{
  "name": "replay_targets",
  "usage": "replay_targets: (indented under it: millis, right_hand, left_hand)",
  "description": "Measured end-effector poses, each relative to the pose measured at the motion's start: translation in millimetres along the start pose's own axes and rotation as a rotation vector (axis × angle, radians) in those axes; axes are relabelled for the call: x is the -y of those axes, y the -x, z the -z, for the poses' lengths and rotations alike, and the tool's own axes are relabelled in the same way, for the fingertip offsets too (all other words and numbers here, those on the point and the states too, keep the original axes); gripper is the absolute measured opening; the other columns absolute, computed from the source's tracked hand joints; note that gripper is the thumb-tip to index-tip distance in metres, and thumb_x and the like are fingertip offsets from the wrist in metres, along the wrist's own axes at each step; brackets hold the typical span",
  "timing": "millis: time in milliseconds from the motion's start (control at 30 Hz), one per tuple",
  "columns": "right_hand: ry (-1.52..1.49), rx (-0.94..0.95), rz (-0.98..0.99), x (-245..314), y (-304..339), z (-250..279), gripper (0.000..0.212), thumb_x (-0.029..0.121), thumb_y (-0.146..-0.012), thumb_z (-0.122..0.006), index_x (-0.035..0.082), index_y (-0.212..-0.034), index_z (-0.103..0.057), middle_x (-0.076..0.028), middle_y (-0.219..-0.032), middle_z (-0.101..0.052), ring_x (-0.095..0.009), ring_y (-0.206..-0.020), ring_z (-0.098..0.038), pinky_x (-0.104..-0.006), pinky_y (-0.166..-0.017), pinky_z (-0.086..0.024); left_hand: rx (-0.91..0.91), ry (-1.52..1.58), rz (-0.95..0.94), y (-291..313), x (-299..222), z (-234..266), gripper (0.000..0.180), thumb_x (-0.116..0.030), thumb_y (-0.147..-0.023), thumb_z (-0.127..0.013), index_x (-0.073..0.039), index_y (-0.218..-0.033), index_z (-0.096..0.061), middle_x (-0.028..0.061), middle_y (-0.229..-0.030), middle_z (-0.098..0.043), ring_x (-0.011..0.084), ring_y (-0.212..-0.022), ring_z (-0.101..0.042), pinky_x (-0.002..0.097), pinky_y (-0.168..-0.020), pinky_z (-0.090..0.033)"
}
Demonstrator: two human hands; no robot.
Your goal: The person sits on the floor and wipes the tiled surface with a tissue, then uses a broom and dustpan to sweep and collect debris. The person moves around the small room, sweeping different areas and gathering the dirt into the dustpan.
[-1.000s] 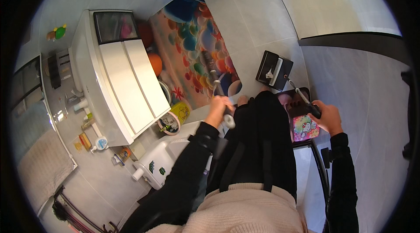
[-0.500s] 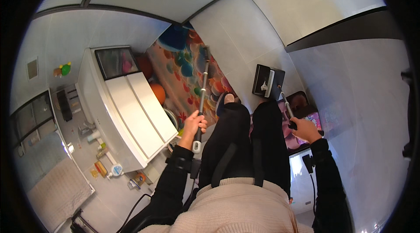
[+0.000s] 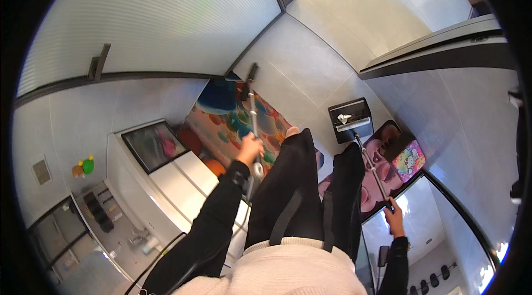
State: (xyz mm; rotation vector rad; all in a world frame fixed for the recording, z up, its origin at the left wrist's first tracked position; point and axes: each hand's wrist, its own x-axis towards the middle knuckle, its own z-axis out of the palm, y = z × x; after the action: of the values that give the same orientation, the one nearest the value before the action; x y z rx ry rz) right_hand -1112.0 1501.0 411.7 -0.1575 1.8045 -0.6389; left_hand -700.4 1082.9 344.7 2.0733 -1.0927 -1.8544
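Note:
My left hand is closed around the handle of a long-handled broom. Its dark bristled head points away from me, over the seam between the colourful mat and the pale floor tiles. To the right, my right hand grips the top of a thin handle that runs down to a black dustpan. The pan lies on the tiles beyond my right knee. A crumpled white tissue rests in it, beside a pale comb-toothed strip.
A colourful mat covers the floor at left, beside a white cabinet. A ribbed glass door stands ahead. At right are a pink patterned mat, a bright printed box and a dark-framed mirror.
The broom head has swung forward, and my left hand has moved up. My right hand has drawn back lower, and the dustpan has tipped flatter, showing its inside. My view has shifted.

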Motion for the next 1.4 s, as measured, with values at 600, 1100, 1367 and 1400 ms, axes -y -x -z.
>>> replay_targets:
  millis: [600, 1100, 1367, 1400]
  right_hand:
    - [-0.834, -0.367, -0.252, -73.1, 86.8, -206.6, 0.035, 0.007, -0.089, -0.056, 0.012, -0.124, -0.052, 0.008, -0.068, -0.041, -0.002, -0.046, -0.030, -0.0180, -0.040, -0.023]
    - [-1.026, -0.413, -0.333, -88.1, 145.0, -256.7, 0.030, 0.007, -0.091, -0.055, 0.012, -0.120, -0.051, 0.008, -0.067, -0.038, -0.001, -0.045, -0.031, -0.0180, -0.040, -0.025]
    - [-1.031, -0.399, -0.225, -98.2, 146.3, -247.3, 0.035, 0.003, -0.087, -0.057, 0.009, -0.121, -0.052, 0.007, -0.069, -0.043, -0.001, -0.046, -0.034, -0.0184, -0.041, -0.027]
    - [-1.019, -0.392, -0.229, -99.0, 146.7, -246.2, 0.035, 0.003, -0.087, -0.057, 0.009, -0.121, -0.052, 0.007, -0.069, -0.043, -0.001, -0.046, -0.034, -0.0183, -0.041, -0.026]
  left_hand:
    - [0.270, -0.404, -0.245, -66.4, -166.5, -6.1, 0.007, 0.001, -0.082, -0.049, -0.003, -0.077, -0.046, 0.0080, -0.053, -0.049, 0.0177, -0.037, -0.049, 0.0331, -0.032, -0.037]
    - [0.558, -0.880, -0.260, -64.7, -107.3, -112.5, 0.006, 0.001, -0.080, -0.050, 0.004, -0.083, -0.053, 0.0163, -0.056, -0.057, 0.0257, -0.046, -0.060, 0.0387, -0.042, -0.045]
    - [0.403, -0.689, -0.150, 16.4, -152.3, -59.3, 0.009, -0.001, -0.085, -0.049, -0.001, -0.094, -0.053, 0.0039, -0.054, -0.048, 0.0108, -0.039, -0.047, 0.0276, -0.033, -0.037]
    - [0.411, -0.692, -0.213, 4.8, -155.2, -66.3, 0.002, 0.000, -0.085, -0.048, -0.001, -0.085, -0.049, 0.0054, -0.054, -0.049, 0.0128, -0.039, -0.048, 0.0291, -0.033, -0.037]
